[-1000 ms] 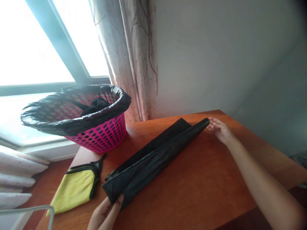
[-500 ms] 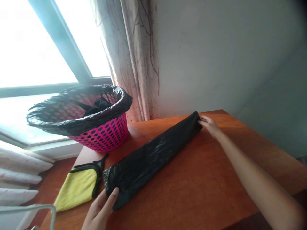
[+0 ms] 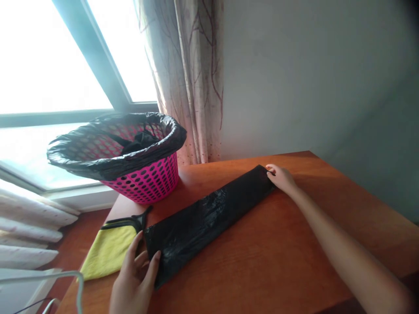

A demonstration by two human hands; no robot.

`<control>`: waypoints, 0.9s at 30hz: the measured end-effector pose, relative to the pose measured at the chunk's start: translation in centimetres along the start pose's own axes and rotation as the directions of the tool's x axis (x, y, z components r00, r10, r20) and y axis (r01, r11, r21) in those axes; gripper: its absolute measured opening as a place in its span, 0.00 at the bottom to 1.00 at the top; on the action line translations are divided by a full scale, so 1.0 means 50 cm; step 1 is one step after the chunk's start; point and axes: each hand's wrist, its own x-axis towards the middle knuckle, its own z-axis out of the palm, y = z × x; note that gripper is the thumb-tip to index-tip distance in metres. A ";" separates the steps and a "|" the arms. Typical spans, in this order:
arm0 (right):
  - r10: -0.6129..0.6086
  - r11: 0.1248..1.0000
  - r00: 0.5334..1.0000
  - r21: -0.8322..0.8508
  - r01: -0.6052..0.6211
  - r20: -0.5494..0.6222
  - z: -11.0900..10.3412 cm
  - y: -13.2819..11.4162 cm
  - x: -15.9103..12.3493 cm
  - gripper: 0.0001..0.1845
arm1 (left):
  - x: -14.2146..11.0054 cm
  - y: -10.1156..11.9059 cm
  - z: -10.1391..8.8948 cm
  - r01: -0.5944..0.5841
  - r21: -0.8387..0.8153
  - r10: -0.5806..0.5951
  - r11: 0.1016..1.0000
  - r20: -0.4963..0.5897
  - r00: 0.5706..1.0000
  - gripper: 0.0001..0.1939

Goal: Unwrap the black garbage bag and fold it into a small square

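A black plastic bag (image 3: pixel 206 220), folded into a long flat strip, lies slantwise on the wooden table (image 3: pixel 268 266). My left hand (image 3: pixel 132 277) rests on its near end, fingers stretched out and flat. At the far end my right hand (image 3: pixel 279 178) presses down with the fingertips on the strip's corner, fingers extended. Neither hand lifts the bag.
A pink perforated basket (image 3: pixel 147 179) lined with a black bag stands at the table's back left by the window. A yellow cloth with black trim (image 3: pixel 109 250) lies beside my left hand. A curtain (image 3: pixel 190 78) hangs behind. A metal bar (image 3: pixel 49 279) shows at bottom left.
The loosely folded bag has been folded over and flattened into a narrower strip. My right hand moved in to its far end; my left hand opened flat on the near end.
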 end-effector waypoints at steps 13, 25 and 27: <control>-0.325 0.915 0.944 -0.269 0.299 -0.055 -0.003 -0.106 -0.062 0.25 | -0.057 0.083 0.049 -0.655 0.691 0.732 0.305 0.269 0.626 0.23; -0.163 0.867 0.938 -0.409 0.284 0.305 0.081 -0.135 -0.084 0.32 | 0.032 0.023 0.103 -0.788 0.616 0.555 -0.019 0.662 0.504 0.33; -0.157 0.872 0.938 -0.404 0.278 0.308 0.083 -0.132 -0.084 0.32 | 0.034 0.019 0.100 -0.792 0.610 0.551 -0.013 0.666 0.504 0.34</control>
